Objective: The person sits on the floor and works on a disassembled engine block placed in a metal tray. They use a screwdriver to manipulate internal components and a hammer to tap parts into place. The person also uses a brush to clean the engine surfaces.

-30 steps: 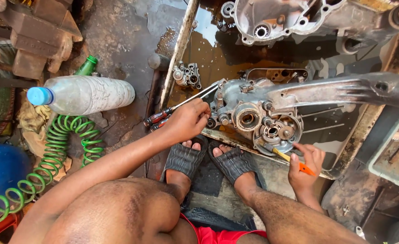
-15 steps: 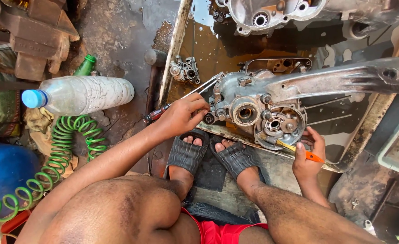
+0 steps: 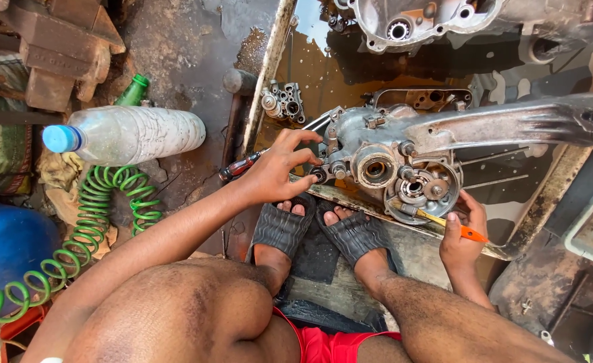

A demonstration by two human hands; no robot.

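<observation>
Here, near to far:

Feet: two dark sandals (image 3: 323,232) planted at the tray's near edge, bracing the squat.

Left hand (image 3: 276,171): at 9 o'clock of the engine casing (image 3: 377,151), fingers curled, tips on its small left-side fittings, likely to steady it; a red-handled screwdriver (image 3: 242,166) lies under the palm, but whether the hand grips it I cannot tell.

Right hand (image 3: 461,235): at 5 o'clock of the casing, pinching an orange-handled tool (image 3: 454,227) whose tip points up-left into the round gear recess (image 3: 420,190).

Casing: grey, oily, resting in the metal tray (image 3: 273,74) over brown liquid, apparently to catch drips.

Small valve block (image 3: 283,102): at 10 o'clock, apart.

Plastic bottle (image 3: 132,134) and green coiled hose (image 3: 101,208): at 9 o'clock, outside the tray.

Second casing (image 3: 444,20): at 12 o'clock, farthest.
</observation>
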